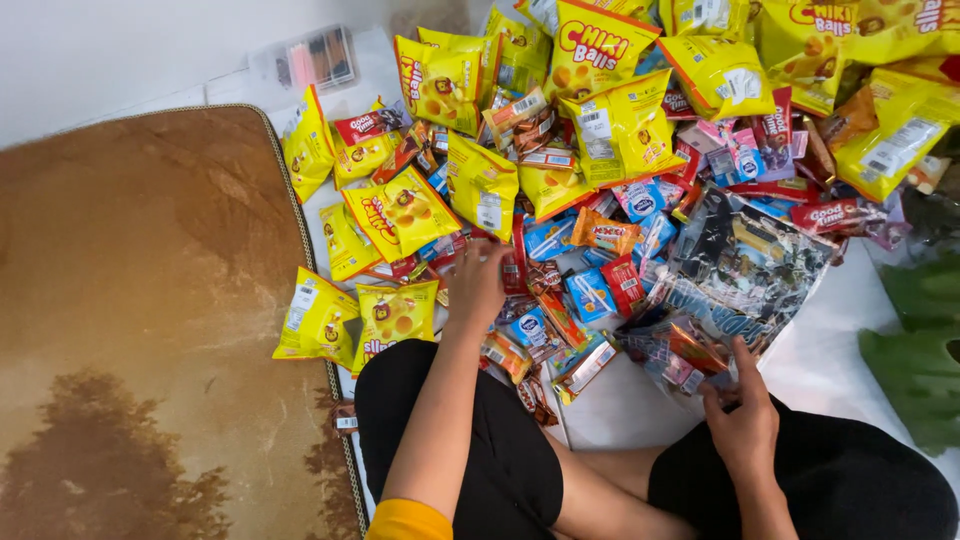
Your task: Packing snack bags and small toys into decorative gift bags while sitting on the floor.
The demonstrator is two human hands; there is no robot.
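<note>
The person is sitting cross-legged on a white floor, facing a large heap of small snack packets. The left hand (478, 285) is reaching into the heap, fingers curled down over small red and blue foil sachets (590, 290); whether it is pinching one cannot be told. The right hand (742, 425) is gripping the lower edge of a large clear printed plastic bag (745, 265), thumb and fingers pressed together on the film. The bag is lying open-mouthed at the heap's right side, beside the right knee. Yellow puffed snack pouches (395, 318) are lying just left of the left hand, overlapping a brown patterned rug (150, 330).
</note>
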